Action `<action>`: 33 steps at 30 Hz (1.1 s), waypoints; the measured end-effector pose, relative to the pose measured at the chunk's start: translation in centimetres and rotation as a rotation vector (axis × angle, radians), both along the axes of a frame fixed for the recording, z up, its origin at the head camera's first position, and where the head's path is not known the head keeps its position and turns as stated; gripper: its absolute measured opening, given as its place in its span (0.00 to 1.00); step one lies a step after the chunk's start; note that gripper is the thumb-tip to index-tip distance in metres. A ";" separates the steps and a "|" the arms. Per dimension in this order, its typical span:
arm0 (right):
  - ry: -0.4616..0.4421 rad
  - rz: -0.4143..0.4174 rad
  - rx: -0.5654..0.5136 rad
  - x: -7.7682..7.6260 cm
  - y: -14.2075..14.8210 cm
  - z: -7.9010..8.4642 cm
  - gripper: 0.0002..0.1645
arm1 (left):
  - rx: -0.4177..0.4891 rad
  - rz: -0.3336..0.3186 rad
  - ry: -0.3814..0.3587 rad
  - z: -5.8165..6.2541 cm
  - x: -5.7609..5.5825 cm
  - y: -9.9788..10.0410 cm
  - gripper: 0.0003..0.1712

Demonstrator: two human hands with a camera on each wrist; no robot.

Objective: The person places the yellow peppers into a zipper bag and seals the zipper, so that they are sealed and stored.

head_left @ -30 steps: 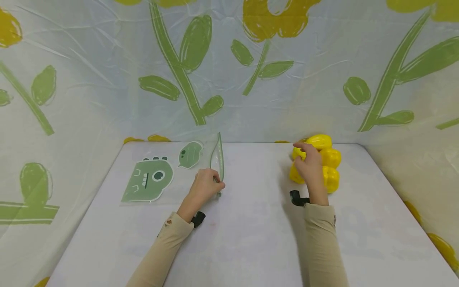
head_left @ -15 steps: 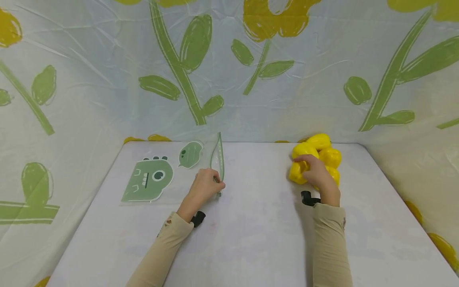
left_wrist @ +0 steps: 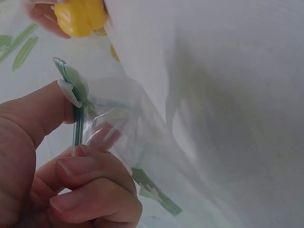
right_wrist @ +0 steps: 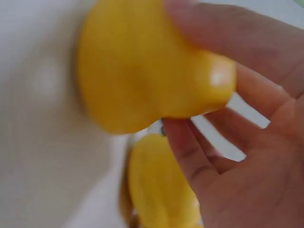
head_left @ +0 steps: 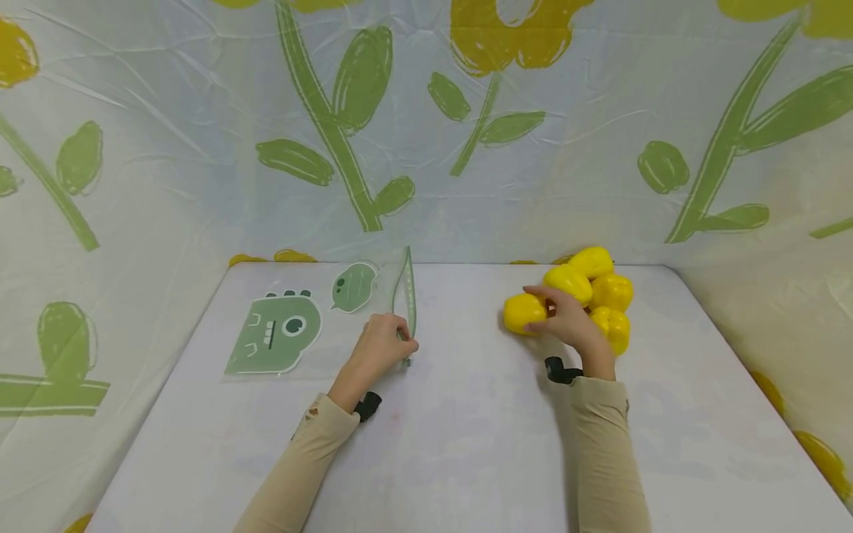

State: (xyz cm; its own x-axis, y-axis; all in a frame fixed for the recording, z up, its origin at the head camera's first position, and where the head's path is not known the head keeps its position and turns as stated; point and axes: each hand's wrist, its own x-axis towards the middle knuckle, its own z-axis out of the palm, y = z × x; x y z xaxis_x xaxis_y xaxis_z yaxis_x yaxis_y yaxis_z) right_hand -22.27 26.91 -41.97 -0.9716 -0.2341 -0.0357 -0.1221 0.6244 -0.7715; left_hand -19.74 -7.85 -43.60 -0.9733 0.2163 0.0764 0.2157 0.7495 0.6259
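Observation:
My left hand point(head_left: 381, 342) pinches the green zip edge of a clear plastic zip bag point(head_left: 275, 337) printed with a green monster. In the left wrist view the zip strip point(left_wrist: 78, 124) runs between thumb and curled fingers, a white slider by the thumb, and the bag's mouth gapes. My right hand point(head_left: 571, 320) grips a yellow bell pepper point(head_left: 523, 314) between thumb and fingers, close over the table and left of the pile. The right wrist view has this pepper point(right_wrist: 142, 66) large and blurred, with a second pepper point(right_wrist: 161, 183) behind it.
Several more yellow bell peppers point(head_left: 611, 292) cluster at the back right of the white table point(head_left: 460, 444). A white sheet with printed flowers point(head_left: 566, 148) rises behind the table's far edge and along both sides. Each wrist wears a black camera mount point(head_left: 562, 370).
My right hand has come down over the front left pepper, taken hold of it and moved it left, away from the others. The left hand and bag have stayed in place.

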 end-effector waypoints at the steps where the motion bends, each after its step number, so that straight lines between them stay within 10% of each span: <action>1: 0.002 0.002 -0.013 -0.1 -0.1 -0.2 0.41 | -0.002 -0.003 -0.002 0.0 0.0 0.0 0.06; 14: -0.123 0.047 -0.168 -0.2 0.1 -2.0 0.55 | -0.009 -0.097 -0.057 -0.3 -0.4 -0.3 0.10; 33: -0.040 -0.116 -0.283 -1.9 -0.9 -4.1 0.51 | 0.032 -0.087 -0.069 -0.8 -0.7 -0.1 0.13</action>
